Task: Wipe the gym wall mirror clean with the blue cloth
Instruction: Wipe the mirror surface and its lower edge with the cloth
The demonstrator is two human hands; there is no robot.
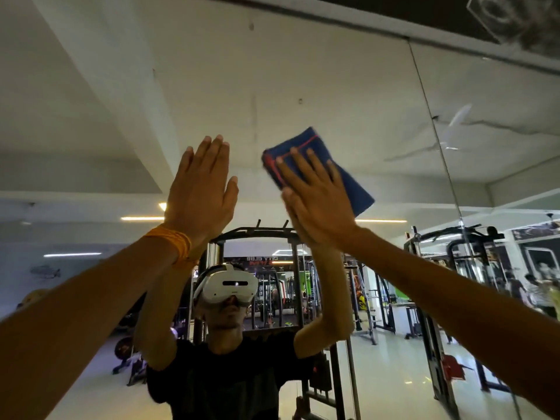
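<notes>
The gym wall mirror (pixel 348 95) fills the head view and reflects a white ceiling, gym machines and a person in a white headset. A folded blue cloth (pixel 351 183) with red stitching lies flat against the glass, high up and right of centre. My right hand (pixel 315 195) presses it to the mirror with straight, spread fingers. My left hand (pixel 201 186) is raised beside it, palm flat toward the glass with straight fingers, an orange thread band on its wrist. Whether the left palm touches the mirror is unclear.
A vertical seam (pixel 436 140) between mirror panels runs down the right side. The mirror's top frame (pixel 394 28) slants across the upper right, with dark wall above. Reflected racks and cable machines stand behind me.
</notes>
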